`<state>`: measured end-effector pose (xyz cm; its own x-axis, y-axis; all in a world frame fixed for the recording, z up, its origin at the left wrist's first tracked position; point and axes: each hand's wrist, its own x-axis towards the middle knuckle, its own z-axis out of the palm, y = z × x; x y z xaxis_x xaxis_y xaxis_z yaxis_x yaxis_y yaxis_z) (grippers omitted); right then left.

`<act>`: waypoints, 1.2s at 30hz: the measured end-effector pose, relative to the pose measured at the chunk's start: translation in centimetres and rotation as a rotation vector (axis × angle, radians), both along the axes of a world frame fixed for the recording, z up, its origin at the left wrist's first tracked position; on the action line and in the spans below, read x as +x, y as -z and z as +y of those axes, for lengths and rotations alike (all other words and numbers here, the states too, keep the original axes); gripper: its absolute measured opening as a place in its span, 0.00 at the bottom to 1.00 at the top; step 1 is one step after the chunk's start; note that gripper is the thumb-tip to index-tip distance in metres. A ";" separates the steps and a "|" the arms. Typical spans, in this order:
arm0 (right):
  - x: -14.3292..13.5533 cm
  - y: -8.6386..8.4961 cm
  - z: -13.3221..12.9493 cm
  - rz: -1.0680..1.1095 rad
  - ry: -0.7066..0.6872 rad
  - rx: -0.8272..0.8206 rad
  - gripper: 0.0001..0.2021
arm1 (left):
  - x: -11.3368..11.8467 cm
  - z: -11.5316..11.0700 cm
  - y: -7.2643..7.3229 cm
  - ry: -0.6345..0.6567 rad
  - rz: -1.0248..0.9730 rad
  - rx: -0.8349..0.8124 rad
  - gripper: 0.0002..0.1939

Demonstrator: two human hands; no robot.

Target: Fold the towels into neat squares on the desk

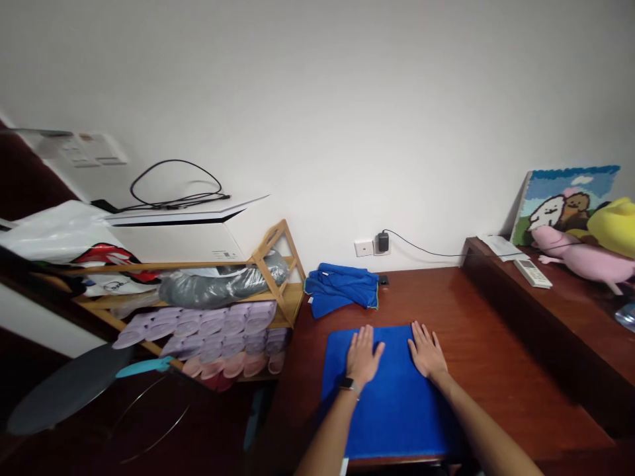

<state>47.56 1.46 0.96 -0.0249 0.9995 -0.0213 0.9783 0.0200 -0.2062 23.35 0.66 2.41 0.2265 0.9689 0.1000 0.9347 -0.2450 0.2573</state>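
Note:
A blue cloth (397, 416) lies spread flat on the reddish-brown wooden table (501, 370), reaching its front edge. My left hand (364, 357) rests palm down on the cloth's upper left part, fingers stretched out, with a watch on the wrist. Flat on the upper right edge of the cloth is my right hand (427, 350), its fingers also extended. Neither hand grips anything. Behind them, a bunched pile of blue cloths (342, 289) sits at the table's back left corner.
Left of the table stands a wooden rack (292, 291) with purple and pink slippers, a plastic-wrapped bundle and a white box (183, 238). A raised ledge at right holds a remote (533, 273), a pink plush (585, 258) and a picture (560, 201). A black charger (383, 242) is plugged into the wall.

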 end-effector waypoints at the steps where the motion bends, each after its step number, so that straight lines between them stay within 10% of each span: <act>1: -0.1 0.0 0.0 0.006 0.002 0.001 0.34 | -2.9 0.0 -0.2 -0.073 0.019 -0.005 0.39; 6: -0.3 -0.5 0.1 0.009 0.008 -0.025 0.34 | -11.2 -0.5 -0.3 -0.204 0.074 -0.001 0.37; 12: 0.3 -2.4 -1.3 0.056 0.027 -0.070 0.35 | -10.7 -0.7 0.5 -0.205 0.097 0.054 0.36; 21: 2.2 0.8 -9.8 0.049 -0.039 0.013 0.35 | -11.2 -0.9 -0.6 -0.147 0.060 0.192 0.33; 25: 2.0 0.8 -9.8 0.025 -0.037 0.004 0.36 | -6.0 -3.4 -2.5 -0.001 0.018 0.287 0.32; 32: 2.6 2.1 -9.6 -0.028 -0.106 0.042 0.33 | 12.7 -7.8 -1.4 0.297 -0.119 0.110 0.34; 36: 2.5 2.0 -9.8 -0.015 -0.077 0.033 0.33 | 10.1 -8.1 0.1 0.168 -0.090 0.003 0.35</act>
<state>50.10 -8.31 -1.01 -0.1014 0.9948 0.0105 0.9766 0.1015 -0.1896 33.42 -7.46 2.30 0.3746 0.9180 0.1300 0.8539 -0.3962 0.3375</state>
